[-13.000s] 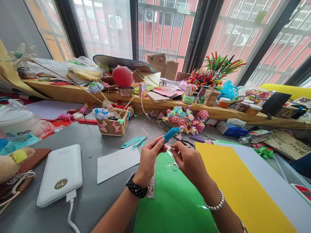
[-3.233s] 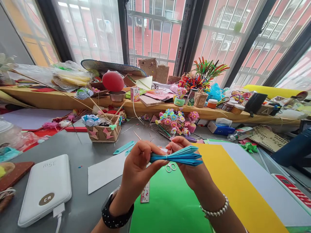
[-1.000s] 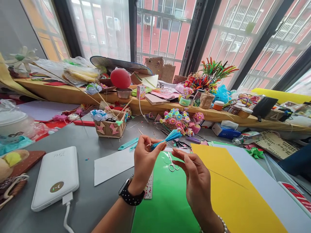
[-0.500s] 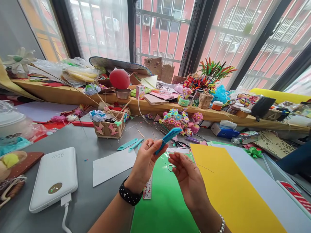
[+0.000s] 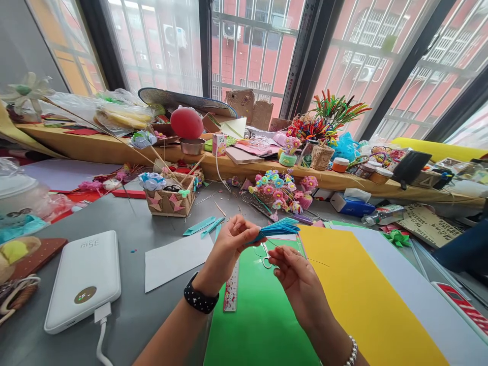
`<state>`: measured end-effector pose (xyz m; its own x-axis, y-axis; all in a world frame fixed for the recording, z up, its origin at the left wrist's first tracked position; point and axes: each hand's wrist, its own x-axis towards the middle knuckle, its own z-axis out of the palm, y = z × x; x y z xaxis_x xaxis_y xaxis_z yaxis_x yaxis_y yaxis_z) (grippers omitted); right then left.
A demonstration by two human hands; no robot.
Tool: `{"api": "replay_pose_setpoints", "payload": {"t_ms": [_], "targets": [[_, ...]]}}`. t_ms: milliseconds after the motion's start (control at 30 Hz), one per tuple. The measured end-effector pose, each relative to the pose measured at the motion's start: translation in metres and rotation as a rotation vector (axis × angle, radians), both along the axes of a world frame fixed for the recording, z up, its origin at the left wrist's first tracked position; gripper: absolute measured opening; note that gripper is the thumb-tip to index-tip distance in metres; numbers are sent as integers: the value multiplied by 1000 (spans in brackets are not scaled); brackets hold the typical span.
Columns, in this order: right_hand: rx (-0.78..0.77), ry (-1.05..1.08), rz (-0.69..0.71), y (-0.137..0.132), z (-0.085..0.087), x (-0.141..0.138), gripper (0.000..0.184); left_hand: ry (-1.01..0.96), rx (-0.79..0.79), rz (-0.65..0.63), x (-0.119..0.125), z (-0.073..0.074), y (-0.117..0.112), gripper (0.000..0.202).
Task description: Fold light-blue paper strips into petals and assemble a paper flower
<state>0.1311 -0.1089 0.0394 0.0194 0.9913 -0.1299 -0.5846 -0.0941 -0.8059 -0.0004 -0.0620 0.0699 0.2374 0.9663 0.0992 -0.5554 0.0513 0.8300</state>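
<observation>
My left hand (image 5: 237,238) pinches a bundle of folded blue paper (image 5: 280,229) at its narrow end, and the pleated end fans out to the right. Between the fingertips of my right hand (image 5: 295,267) is a thin dark wire (image 5: 318,262). One end of it runs up toward the pinched part of the paper, the other sticks out to the right. Beneath the hands lie a green sheet (image 5: 263,315), a pair of scissors (image 5: 266,261) partly hidden, and a patterned ruler (image 5: 231,295). Folded light-blue paper strips (image 5: 199,226) rest left of my left hand.
A white sheet (image 5: 177,262) and a white power bank (image 5: 86,279) with a cable lie at left. A yellow sheet (image 5: 358,295) spreads at right. Behind stand a cardboard basket (image 5: 168,202), crocheted flowers (image 5: 278,188), a tissue pack (image 5: 353,204) and a crowded ledge (image 5: 244,168).
The blue paper has swung from pointing up and right to lying nearly level, showing its pleats. My left hand has turned with it. My right hand, with the wire, has shifted slightly down.
</observation>
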Motion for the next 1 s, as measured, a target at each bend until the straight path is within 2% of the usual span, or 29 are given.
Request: {"api": "replay_pose_setpoints", "payload": {"t_ms": [133,233,333,433,567,767,1000], "targets": [[-12,-32,9,1,-1,5,15,67,95,-134,-4,-2,1,41],[28,-106,81,1,2,11,16,188,190,-282,-11,0,0,43],[112,-265,212,2,9,20,21,320,249,-397,-17,4,-3,45],[234,-464,303,6,20,32,22,431,314,-455,-19,7,-5,43],[381,-757,356,10,37,44,21,524,376,-480,-18,8,-6,40],[606,-1149,293,7,58,43,20,581,379,-488,-18,9,-7,39],[749,-1368,89,2,57,40,15,659,387,-335,-14,9,-4,39]]}}
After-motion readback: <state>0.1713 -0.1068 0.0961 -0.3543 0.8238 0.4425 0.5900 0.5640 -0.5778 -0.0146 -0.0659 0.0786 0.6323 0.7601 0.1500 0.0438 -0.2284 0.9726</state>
